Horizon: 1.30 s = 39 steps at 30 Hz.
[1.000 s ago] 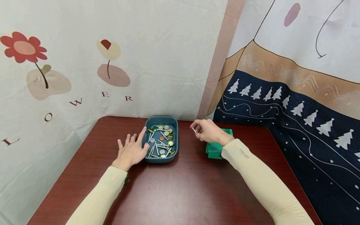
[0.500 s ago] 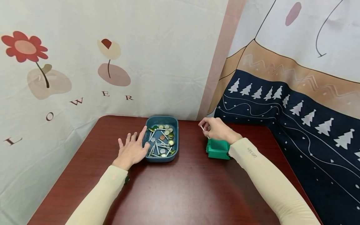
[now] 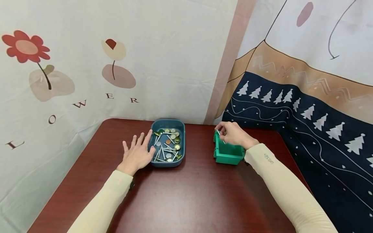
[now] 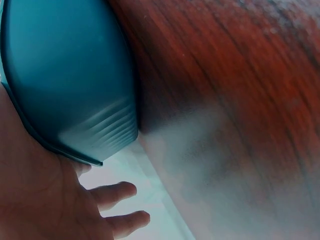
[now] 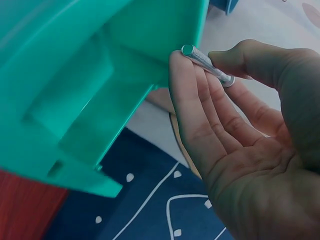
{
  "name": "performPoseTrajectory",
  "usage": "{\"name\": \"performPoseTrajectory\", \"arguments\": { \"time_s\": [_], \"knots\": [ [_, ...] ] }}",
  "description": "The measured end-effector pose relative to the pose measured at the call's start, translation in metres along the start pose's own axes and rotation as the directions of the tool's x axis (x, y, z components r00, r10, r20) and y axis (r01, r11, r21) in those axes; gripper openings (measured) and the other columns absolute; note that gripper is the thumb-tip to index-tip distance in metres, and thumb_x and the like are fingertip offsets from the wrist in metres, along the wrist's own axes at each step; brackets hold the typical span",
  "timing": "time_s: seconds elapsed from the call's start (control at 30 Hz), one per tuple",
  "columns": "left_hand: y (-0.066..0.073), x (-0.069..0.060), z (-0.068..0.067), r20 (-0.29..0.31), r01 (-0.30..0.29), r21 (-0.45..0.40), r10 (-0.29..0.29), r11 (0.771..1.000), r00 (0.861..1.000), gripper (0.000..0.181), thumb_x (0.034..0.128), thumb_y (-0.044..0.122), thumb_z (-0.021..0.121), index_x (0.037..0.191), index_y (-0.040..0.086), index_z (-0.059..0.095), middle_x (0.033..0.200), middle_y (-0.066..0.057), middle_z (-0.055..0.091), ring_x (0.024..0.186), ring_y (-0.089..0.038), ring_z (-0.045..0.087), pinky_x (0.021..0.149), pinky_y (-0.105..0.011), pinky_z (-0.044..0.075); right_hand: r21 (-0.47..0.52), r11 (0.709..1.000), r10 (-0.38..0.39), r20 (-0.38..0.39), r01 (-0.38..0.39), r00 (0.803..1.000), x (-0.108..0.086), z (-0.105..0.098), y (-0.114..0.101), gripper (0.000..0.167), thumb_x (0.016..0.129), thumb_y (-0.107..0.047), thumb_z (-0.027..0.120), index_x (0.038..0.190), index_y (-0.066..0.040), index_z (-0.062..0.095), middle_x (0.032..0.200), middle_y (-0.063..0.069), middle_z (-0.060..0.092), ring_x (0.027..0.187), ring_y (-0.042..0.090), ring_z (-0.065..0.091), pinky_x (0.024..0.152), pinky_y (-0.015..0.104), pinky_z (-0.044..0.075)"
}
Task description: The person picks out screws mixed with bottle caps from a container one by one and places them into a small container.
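Screw (image 5: 200,59) is moving right, reaching green bin (image 3: 228,159), so carrying is apparently finishing; right-hand fingers are pinching it; left hand (image 3: 135,157), fingers straight, is touching blue tray (image 3: 166,164).

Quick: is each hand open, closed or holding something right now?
Left hand: open, touching the side of the blue tray.
Right hand: pinching a metal rod over the green bin.

Pale cream sleeves (image 3: 279,181) (one lettered)
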<state>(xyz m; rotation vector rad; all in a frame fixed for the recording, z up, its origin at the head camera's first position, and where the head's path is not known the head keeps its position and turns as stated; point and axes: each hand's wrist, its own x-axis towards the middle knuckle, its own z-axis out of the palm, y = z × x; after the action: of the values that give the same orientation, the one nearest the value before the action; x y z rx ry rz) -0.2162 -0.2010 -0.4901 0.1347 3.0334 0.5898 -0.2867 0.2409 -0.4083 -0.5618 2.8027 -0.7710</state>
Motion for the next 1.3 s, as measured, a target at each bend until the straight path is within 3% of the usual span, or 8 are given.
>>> {"name": "performPoseTrajectory", "arguments": {
  "time_s": [0.37, 0.6, 0.87, 1.1, 1.3],
  "knots": [
    [0.000, 0.000, 0.001, -0.005, 0.002, 0.008, -0.002, 1.000, 1.000, 0.079, 0.1198, 0.045, 0.043, 0.190, 0.030, 0.009, 0.194, -0.027, 0.019, 0.179, -0.062, 0.013, 0.135, -0.093, -0.002, -0.037, 0.998, 0.063, 0.078, -0.060, 0.995, 0.000, 0.000, 0.015, 0.040, 0.107, 0.000, 0.072, 0.147, 0.000, 0.072, 0.108, 0.017, 0.080, 0.072, 0.018, 0.072, 0.077, 0.031, 0.066],
    [0.000, 0.000, 0.001, -0.002, 0.003, 0.002, -0.003, 1.000, 1.000, 0.080, 0.1196, 0.045, 0.043, 0.190, 0.030, 0.009, 0.194, -0.028, 0.019, 0.179, -0.062, 0.012, 0.135, -0.093, -0.003, -0.049, 0.994, 0.102, 0.175, -0.095, 0.979, 0.005, 0.004, 0.020, 0.042, 0.109, 0.002, 0.070, 0.151, 0.004, 0.069, 0.124, 0.027, 0.081, 0.078, 0.019, 0.080, 0.075, 0.032, 0.071],
    [0.000, -0.001, 0.001, -0.004, 0.001, 0.013, -0.001, 1.000, 1.000, 0.080, 0.1193, 0.044, 0.043, 0.190, 0.029, 0.010, 0.194, -0.028, 0.020, 0.179, -0.062, 0.013, 0.135, -0.093, -0.002, -0.099, 0.986, 0.155, 0.243, -0.134, 0.957, 0.008, 0.009, 0.020, 0.043, 0.110, 0.001, 0.071, 0.153, 0.004, 0.068, 0.119, 0.024, 0.079, 0.080, 0.021, 0.085, 0.075, 0.032, 0.072],
    [0.001, -0.001, -0.001, -0.003, 0.002, 0.007, -0.002, 1.000, 1.000, 0.080, 0.1192, 0.043, 0.044, 0.190, 0.028, 0.011, 0.194, -0.028, 0.021, 0.179, -0.062, 0.013, 0.136, -0.093, -0.001, -0.135, 0.976, 0.199, 0.263, -0.168, 0.944, 0.013, 0.014, 0.020, 0.043, 0.109, 0.003, 0.072, 0.152, 0.006, 0.069, 0.158, 0.036, 0.064, 0.073, 0.021, 0.086, 0.071, 0.033, 0.072],
    [0.002, -0.001, -0.001, -0.003, 0.002, 0.007, -0.002, 1.000, 1.000, 0.080, 0.1191, 0.043, 0.044, 0.190, 0.027, 0.011, 0.194, -0.028, 0.020, 0.179, -0.063, 0.014, 0.136, -0.093, 0.000, -0.195, 0.963, 0.238, 0.278, -0.188, 0.931, 0.015, 0.018, 0.021, 0.038, 0.110, 0.002, 0.072, 0.148, 0.005, 0.071, 0.155, 0.033, 0.066, 0.074, 0.019, 0.084, 0.071, 0.032, 0.072]
  ]
}}
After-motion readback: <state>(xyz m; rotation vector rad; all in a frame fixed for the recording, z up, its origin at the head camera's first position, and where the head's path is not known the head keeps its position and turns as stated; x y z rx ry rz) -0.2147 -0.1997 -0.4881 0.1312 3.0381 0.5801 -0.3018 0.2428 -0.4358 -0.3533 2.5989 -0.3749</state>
